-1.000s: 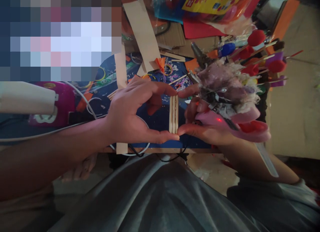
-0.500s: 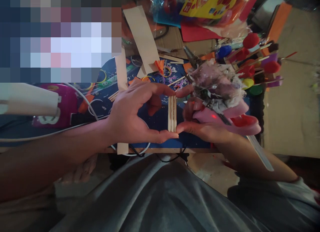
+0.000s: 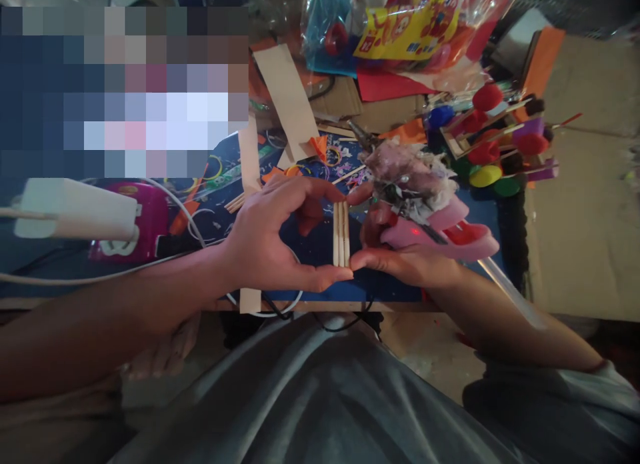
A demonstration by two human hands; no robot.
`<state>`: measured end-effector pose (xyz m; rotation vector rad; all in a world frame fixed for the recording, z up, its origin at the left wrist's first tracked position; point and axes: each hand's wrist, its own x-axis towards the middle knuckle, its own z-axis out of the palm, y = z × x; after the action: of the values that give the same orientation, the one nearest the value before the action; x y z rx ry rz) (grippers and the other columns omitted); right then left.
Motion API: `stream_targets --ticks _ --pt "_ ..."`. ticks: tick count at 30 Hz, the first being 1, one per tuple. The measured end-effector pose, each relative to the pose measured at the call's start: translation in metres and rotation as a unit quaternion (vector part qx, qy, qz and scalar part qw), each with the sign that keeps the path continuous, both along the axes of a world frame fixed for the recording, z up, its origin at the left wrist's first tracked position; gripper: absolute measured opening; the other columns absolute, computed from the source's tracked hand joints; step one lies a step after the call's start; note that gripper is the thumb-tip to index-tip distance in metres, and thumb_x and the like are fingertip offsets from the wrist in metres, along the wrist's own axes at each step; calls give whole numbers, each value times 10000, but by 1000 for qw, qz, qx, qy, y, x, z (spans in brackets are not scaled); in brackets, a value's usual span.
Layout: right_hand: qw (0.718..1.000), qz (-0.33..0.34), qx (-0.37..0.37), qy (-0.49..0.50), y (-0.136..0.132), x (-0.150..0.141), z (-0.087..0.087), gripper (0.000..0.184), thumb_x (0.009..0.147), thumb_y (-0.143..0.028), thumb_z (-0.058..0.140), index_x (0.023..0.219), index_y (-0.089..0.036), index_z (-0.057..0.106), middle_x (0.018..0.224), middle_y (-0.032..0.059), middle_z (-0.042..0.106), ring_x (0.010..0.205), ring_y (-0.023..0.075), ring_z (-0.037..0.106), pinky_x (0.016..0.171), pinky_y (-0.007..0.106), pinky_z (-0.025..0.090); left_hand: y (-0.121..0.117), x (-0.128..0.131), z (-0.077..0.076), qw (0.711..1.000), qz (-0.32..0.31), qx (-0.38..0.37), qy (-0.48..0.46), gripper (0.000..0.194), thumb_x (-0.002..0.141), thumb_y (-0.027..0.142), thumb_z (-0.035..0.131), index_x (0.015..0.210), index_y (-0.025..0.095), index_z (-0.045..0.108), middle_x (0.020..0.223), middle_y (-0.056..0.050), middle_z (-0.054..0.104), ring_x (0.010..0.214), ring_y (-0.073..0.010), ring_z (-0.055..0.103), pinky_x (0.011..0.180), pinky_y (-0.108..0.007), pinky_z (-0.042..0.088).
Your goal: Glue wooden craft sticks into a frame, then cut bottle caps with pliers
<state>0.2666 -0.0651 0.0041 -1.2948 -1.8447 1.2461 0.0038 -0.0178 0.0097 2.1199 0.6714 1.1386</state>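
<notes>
A small stack of pale wooden craft sticks point(image 3: 341, 236), standing side by side with their edges toward me, is held above the blue tabletop. My left hand point(image 3: 267, 241) pinches its left side, thumb at the lower end and index finger at the upper end. From the right, the thumb and a fingertip of my right hand point(image 3: 400, 261) press on the same two ends. A pink hot glue gun point(image 3: 425, 234) with a lit red light rests in my right hand's other fingers, which are partly hidden. Fluffy, dirty residue wraps its front, and its nozzle points up and left.
A magenta power socket point(image 3: 150, 211) with a white plug adapter point(image 3: 75, 211) and cables is at left. Beige paper strips point(image 3: 285, 94) and scraps lie behind the hands. Colourful wheeled stick models point(image 3: 495, 141) and cardboard point(image 3: 580, 184) are at right. A plastic bag point(image 3: 400, 24) stands behind.
The view has tilted up slightly, so the table appears lower. Relative to the table, the glue gun has shifted left in my right hand. Both hands still pinch the craft sticks, which tilt slightly differently.
</notes>
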Motion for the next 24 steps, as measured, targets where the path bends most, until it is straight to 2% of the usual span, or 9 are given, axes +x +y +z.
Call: stream_targets --ticks 2,4,6,8,11,13,16,20,24 --pt "998 -28 -9 59 2 -4 8 581 859 -843 878 1025 -314 702 806 -3 646 648 205 588 580 392 558 1 0 -4 1000 4 -22 -16 705 725 707 973 1254 287 770 785 25 688 586 -170 585 593 -379 512" --pt "984 -62 -19 168 5 -9 16 492 915 -689 913 1142 -309 697 943 12 720 638 178 608 607 384 593 3 0 -9 998 13 -42 -48 719 735 696 976 1283 282 762 786 34 657 601 -158 574 571 -352 485" --pt "960 -90 -35 264 9 -14 20 471 873 -539 987 1129 -294 677 1140 45 756 676 154 628 613 359 626 6 0 -12 995 22 -57 -83 704 755 684 976 1285 274 758 783 41 617 613 -146 551 586 -339 488" --pt "943 -103 -57 312 13 -19 21 516 790 -475 1045 1099 -280 682 1245 71 743 784 169 659 646 348 674 8 1 -12 992 35 -72 -102 683 779 685 966 1271 261 757 783 42 590 626 -142 526 615 -338 503" --pt "932 -96 -86 340 16 -22 16 572 733 -446 1076 1136 -279 707 1301 85 722 911 198 670 797 413 750 10 0 -10 988 50 -97 -113 639 819 638 968 1269 239 752 784 44 557 647 -137 508 631 -320 503" --pt "930 -77 -95 347 17 -21 11 578 756 -430 1069 1181 -282 706 1335 97 712 994 222 689 884 454 759 11 0 -9 985 47 -106 -127 626 830 605 984 1273 230 750 789 47 542 653 -127 496 627 -299 492" --pt "931 -48 -102 348 17 -19 3 569 810 -409 1045 1237 -291 688 1354 100 691 1091 249 712 966 492 750 13 0 -10 983 43 -107 -144 661 823 643 992 1278 227 753 787 50 526 658 -119 479 618 -281 475" --pt "935 -61 -75 342 19 -16 -4 598 784 -412 1061 1238 -302 686 1348 85 673 1134 274 735 1033 511 728 15 1 -13 982 42 -95 -156 637 825 621 1002 1277 243 759 785 60 516 651 -109 472 611 -271 457" --pt "948 -90 -37 304 24 -15 -6 586 758 -517 1065 1163 -301 701 1216 66 714 1161 305 752 1087 503 696 14 1 -13 980 46 -104 -161 608 819 551 1027 1268 241 759 791 61 529 655 -103 478 626 -273 446"
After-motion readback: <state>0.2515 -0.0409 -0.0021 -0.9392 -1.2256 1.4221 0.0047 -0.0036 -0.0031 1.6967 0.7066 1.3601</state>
